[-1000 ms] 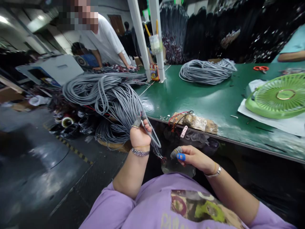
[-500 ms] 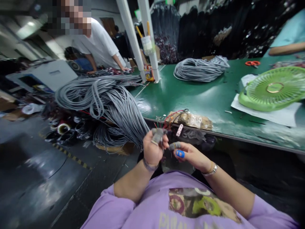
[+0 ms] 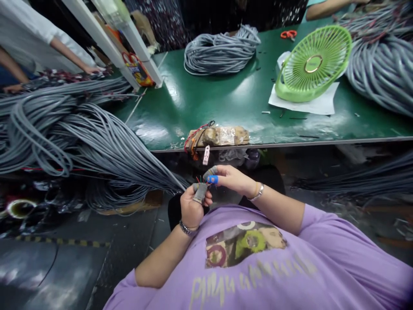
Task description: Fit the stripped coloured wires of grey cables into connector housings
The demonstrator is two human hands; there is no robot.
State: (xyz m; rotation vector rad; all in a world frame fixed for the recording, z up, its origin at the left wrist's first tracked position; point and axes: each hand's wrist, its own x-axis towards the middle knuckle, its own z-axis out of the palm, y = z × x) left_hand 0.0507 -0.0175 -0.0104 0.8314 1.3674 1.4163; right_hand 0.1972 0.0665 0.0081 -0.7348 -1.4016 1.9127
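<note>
In front of my lap, my left hand (image 3: pixel 192 207) is closed around the end of a grey cable, its thumb wrapped in grey tape. Thin coloured wires (image 3: pixel 200 179), red and green among them, fan out above the thumb. My right hand (image 3: pixel 232 181) meets them from the right, its thumb in a blue finger cover (image 3: pixel 212 179) and a finger in a grey one. Thumb and finger pinch together at the wire tips; the exact contact is partly hidden. The bundle of grey cables (image 3: pixel 129 142) runs down from the left toward my left hand.
On the green table (image 3: pixel 167 107) lie a coiled grey cable bundle (image 3: pixel 219 54), a green fan (image 3: pixel 314 64) on white paper and orange scissors (image 3: pixel 288 34). A taped wooden block (image 3: pixel 226 135) sits at the near edge. More cables (image 3: pixel 383 73) lie right. A co-worker's hand (image 3: pixel 92 69) is at left.
The view has swung right and down. My right hand has come from beside my left hand up to the wire tips, and the fingers of both hands now meet.
</note>
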